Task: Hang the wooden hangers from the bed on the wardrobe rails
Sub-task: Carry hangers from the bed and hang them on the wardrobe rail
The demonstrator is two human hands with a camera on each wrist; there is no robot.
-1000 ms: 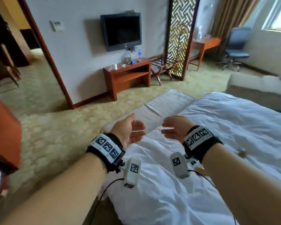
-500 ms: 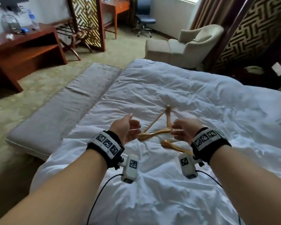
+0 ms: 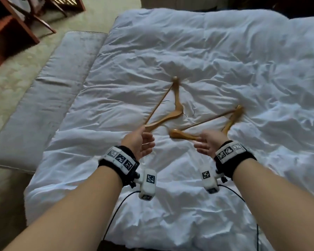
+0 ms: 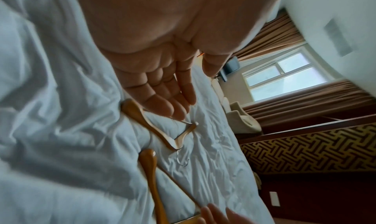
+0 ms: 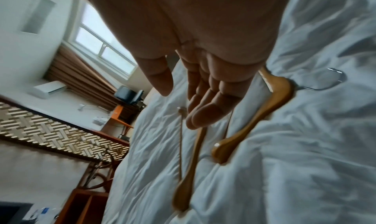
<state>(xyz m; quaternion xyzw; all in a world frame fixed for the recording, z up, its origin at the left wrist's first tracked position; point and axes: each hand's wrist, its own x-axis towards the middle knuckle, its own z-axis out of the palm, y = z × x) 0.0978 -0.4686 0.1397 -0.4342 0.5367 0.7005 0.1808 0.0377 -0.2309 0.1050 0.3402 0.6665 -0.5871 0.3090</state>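
Hangers, 2 of them, lie flat on the white duvet (image 3: 225, 51) of the bed, well apart from any wardrobe, which is out of view; the left hanger (image 3: 177, 107) and the right hanger (image 3: 232, 118) sit just beside each other, metal hooks sunk in the folds. Left hand (image 3: 138, 144) and right hand (image 3: 209, 144) reach toward the near ends, fingers straight and loose, gripping nothing. Likely risks: a hook snagging the cloth on lifting; the 2 frames knocking or tangling if raised together; a one-ended grip letting a hanger swing and slip.
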